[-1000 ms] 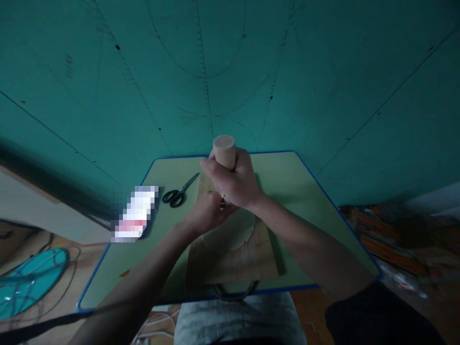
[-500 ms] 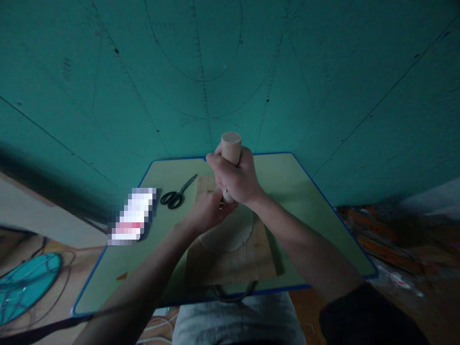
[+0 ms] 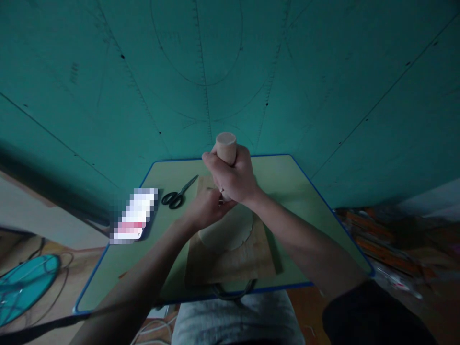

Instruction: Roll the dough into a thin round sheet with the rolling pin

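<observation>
A pale wooden rolling pin (image 3: 226, 148) stands roughly upright above the board, slightly tilted. My right hand (image 3: 235, 175) is closed around its upper part, thumb toward the left. Lower down, my left hand (image 3: 207, 208) is closed at the pin's bottom end, its fingers partly hidden by the right hand. Beneath both hands a thin, pale sheet of dough (image 3: 228, 235) with a ragged right edge lies flat on a wooden board (image 3: 226, 268). My hands cover the far part of the dough.
On the green table (image 3: 298, 191), black-handled scissors (image 3: 179, 193) lie left of the board. A phone (image 3: 136, 215) with a blurred screen lies at the left edge. A green wall (image 3: 230, 62) rises behind the table. A round teal object (image 3: 28, 282) is at lower left.
The rolling pin's top and my right hand have shifted slightly left. Both hands keep their grip, and the dough looks the same.
</observation>
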Available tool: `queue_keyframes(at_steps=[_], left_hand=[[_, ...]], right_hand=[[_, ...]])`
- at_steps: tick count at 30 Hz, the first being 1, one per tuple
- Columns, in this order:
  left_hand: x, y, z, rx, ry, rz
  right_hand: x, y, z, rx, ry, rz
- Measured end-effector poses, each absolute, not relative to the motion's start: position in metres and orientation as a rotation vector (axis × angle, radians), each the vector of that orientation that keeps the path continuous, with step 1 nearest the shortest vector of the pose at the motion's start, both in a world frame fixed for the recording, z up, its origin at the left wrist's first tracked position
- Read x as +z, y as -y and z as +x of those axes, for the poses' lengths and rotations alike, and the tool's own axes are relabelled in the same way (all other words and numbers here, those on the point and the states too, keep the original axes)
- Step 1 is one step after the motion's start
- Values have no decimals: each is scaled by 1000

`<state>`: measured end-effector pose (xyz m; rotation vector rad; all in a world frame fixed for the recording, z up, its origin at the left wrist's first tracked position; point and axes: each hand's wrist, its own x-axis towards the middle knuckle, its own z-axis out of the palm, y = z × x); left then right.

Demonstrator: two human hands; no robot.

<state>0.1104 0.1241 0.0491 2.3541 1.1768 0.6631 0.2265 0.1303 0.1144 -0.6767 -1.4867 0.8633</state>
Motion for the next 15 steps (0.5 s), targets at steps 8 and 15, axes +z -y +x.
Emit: queue_keyframes(at_steps=[8, 15], left_hand=[[40, -124, 111, 627, -1194, 2366], [47, -122, 108, 634, -1192, 2381]], right_hand=[[108, -130, 226, 826, 1470, -714], [112, -133, 222, 869, 1455, -698]])
